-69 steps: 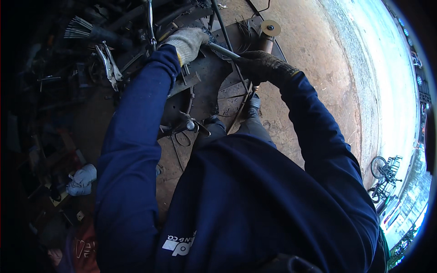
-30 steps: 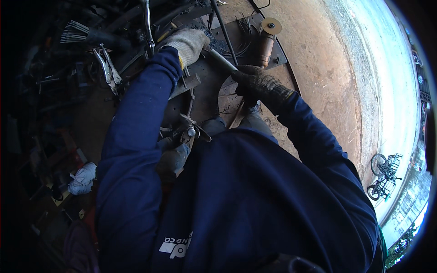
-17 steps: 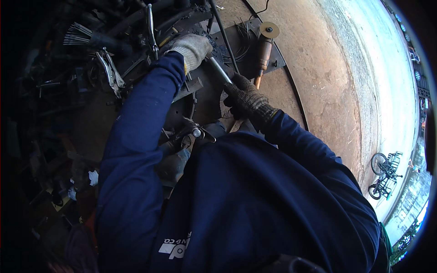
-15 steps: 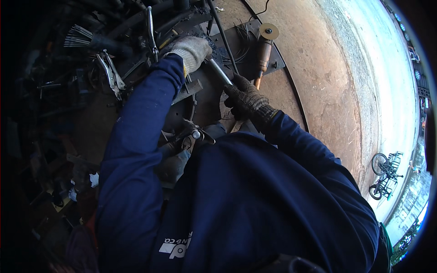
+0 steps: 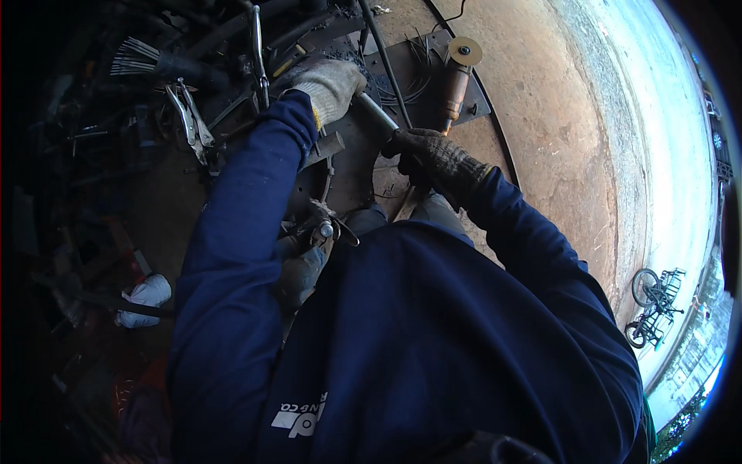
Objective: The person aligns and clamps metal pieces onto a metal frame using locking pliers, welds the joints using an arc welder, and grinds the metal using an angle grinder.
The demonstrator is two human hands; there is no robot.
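Observation:
A straight silver metal rod (image 5: 379, 114) slants between my two gloved hands over a dark metal workpiece. My right hand (image 5: 439, 158), in a dark knitted glove, is closed round its near end. My left hand (image 5: 331, 87), in a pale knitted glove, is closed at the rod's far end; its fingers are turned away, so what they grip is hidden. A short metal bar (image 5: 328, 147) sticks out below my left wrist. Beyond my right hand lies an angle grinder (image 5: 457, 89) with a copper-coloured body and a thin tan disc.
Locking pliers (image 5: 189, 124) and a long chrome-handled tool (image 5: 257, 54) are left of my left hand. Thin rods (image 5: 135, 58) poke from a dark holder at far left. A dark bar (image 5: 384, 58) crosses beyond my hands. A bicycle (image 5: 653, 298) stands far right.
My right hand has shifted slightly right and its wrist has turned, still round the rod. My left hand has barely moved. A white bag has come into sight at the lower left.

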